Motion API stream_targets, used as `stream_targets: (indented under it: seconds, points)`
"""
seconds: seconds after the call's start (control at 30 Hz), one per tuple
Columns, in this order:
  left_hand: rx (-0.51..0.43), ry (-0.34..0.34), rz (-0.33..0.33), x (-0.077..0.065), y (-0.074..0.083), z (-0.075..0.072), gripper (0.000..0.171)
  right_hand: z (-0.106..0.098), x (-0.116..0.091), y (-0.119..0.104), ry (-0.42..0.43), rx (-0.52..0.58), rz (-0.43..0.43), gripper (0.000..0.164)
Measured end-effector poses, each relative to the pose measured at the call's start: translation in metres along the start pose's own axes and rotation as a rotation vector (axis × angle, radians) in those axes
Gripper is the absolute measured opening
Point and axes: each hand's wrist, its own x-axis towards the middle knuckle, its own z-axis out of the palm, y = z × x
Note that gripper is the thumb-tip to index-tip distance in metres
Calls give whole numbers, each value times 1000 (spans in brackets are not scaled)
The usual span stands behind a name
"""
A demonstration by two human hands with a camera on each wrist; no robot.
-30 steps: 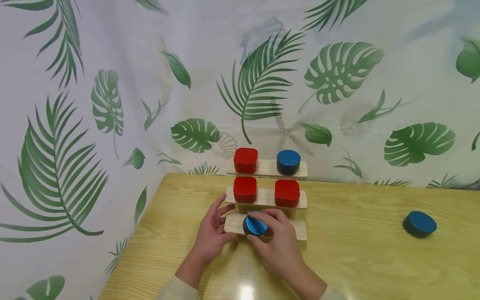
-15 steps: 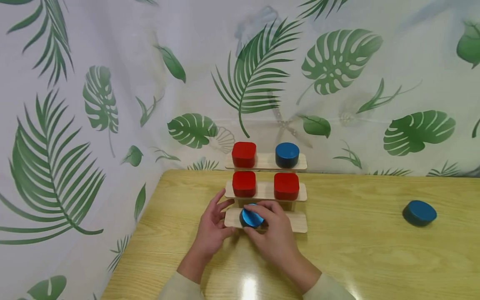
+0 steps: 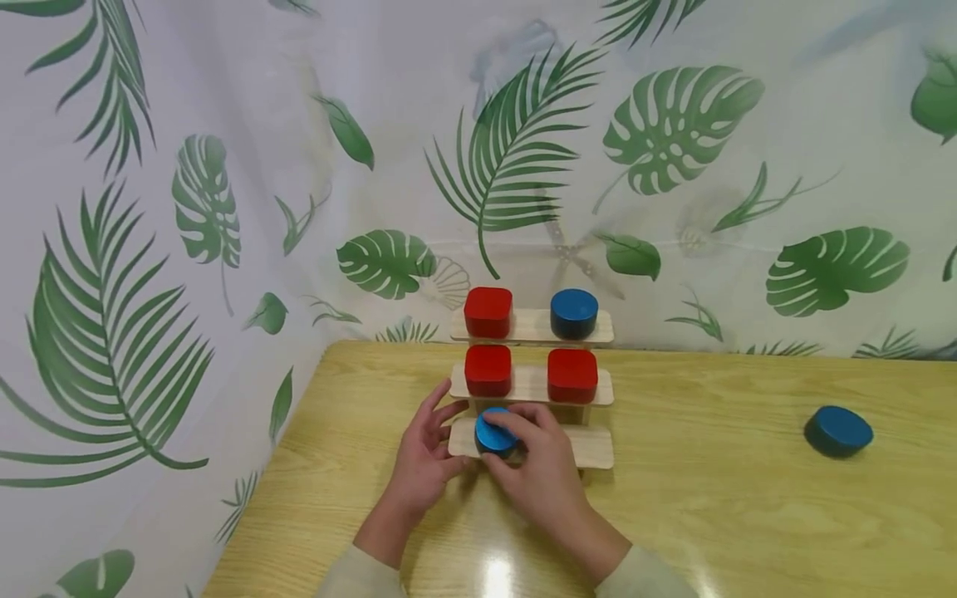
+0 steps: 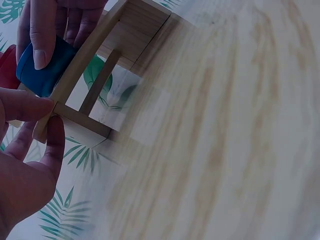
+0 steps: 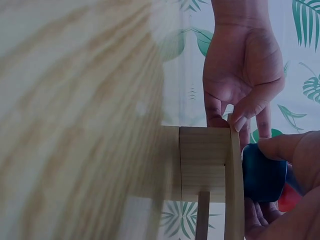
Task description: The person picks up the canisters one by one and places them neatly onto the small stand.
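A three-step wooden stand (image 3: 591, 447) sits on the table. On its lowest step, toward the left end, is a blue round block (image 3: 491, 432). My right hand (image 3: 549, 477) grips this block, with the thumb on its near side and fingers over the top and far side. At the left end of that same step, my left hand (image 3: 424, 461) pinches the board. The left wrist view shows its thumb (image 4: 30, 104) above the board and a finger (image 4: 54, 142) beneath. In the right wrist view the blue block (image 5: 262, 175) lies against the step's surface.
The middle step carries two red rounded-square blocks, one left (image 3: 488, 371) and one right (image 3: 572, 375). Up on the top step are a red block (image 3: 488, 313) and a blue round block (image 3: 574, 314). Another blue round block (image 3: 838, 431) lies far right on the table (image 3: 710, 498). Leaf-print cloth (image 3: 299, 124) hangs behind.
My right hand has slid the blue round block left along the lowest step. The left hand keeps its place at the step's end. The head view has shifted slightly.
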Motion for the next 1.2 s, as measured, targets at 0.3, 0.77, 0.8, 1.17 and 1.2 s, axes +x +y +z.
stream_targets:
  seconds: [0.3,0.77,0.8,1.17,1.2]
  points:
    - [19,15,1,1,-1,0,100,2,3,-1,-11,-16,-31,44]
    - [14,7,-11,2,3,-1,100,4,1,0,24,-8,-56,50]
    - [15,7,-12,2,3,-1,100,4,1,-1,24,-8,-49,51]
    - [13,7,-26,3,3,-1,100,-12,-6,0,-1,33,11,58]
    - [12,11,-29,3,3,-1,101,-15,-7,0,-5,33,17,58]
